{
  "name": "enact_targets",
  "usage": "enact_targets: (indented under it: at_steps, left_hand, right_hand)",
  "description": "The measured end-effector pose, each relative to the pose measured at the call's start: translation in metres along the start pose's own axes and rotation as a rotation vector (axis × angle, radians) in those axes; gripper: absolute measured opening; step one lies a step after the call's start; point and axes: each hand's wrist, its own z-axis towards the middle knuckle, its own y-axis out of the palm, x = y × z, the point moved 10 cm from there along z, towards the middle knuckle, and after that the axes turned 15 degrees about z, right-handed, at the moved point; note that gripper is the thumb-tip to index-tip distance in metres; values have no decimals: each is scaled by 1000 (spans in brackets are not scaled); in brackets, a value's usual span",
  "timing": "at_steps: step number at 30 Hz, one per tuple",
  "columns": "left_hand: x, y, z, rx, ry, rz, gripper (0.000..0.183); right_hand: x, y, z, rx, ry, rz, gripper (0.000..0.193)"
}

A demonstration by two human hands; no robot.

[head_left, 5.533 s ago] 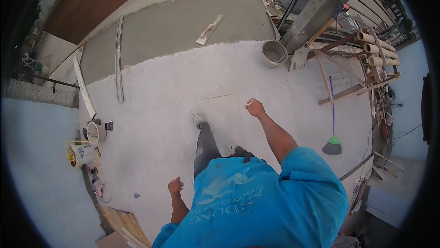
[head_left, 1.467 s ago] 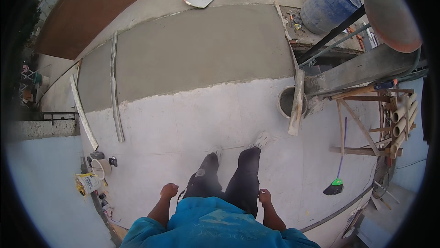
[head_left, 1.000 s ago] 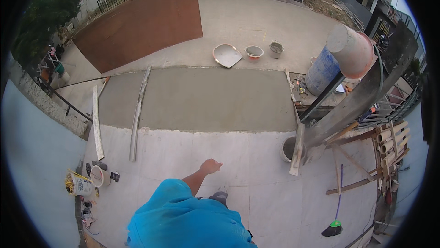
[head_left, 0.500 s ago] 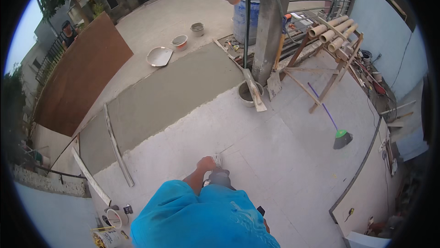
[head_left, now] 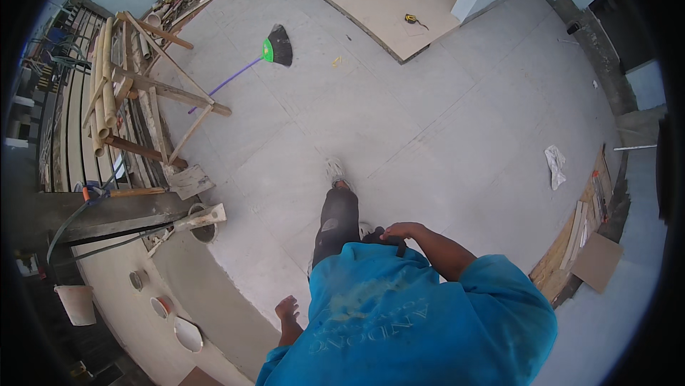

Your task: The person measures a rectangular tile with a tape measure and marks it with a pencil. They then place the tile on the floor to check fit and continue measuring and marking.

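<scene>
A backward step to the left could mark the smooth grey strip of mortar [head_left: 200, 273] lying left of the left hand [head_left: 287, 308], if its surface is soft. The broom with purple handle and green-and-black head [head_left: 268, 49], well ahead of both hands, could catch a foot. The left hand hangs low, fingers slightly parted, seemingly empty. The right hand [head_left: 402, 230] bends inward before the bright blue cloth shirt [head_left: 417, 315]; whether it grips anything cannot be told.
</scene>
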Motion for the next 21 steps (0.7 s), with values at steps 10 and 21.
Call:
enact_targets:
  at_steps: [10,21]
  left_hand:
    - [520,72,26,47,591,425,17]
    - [947,425,-340,-51,1493,728,47]
  right_hand:
    - [71,-162,-50,641,-95,606,76]
    - [67,-285,-135,850,-126,908,81]
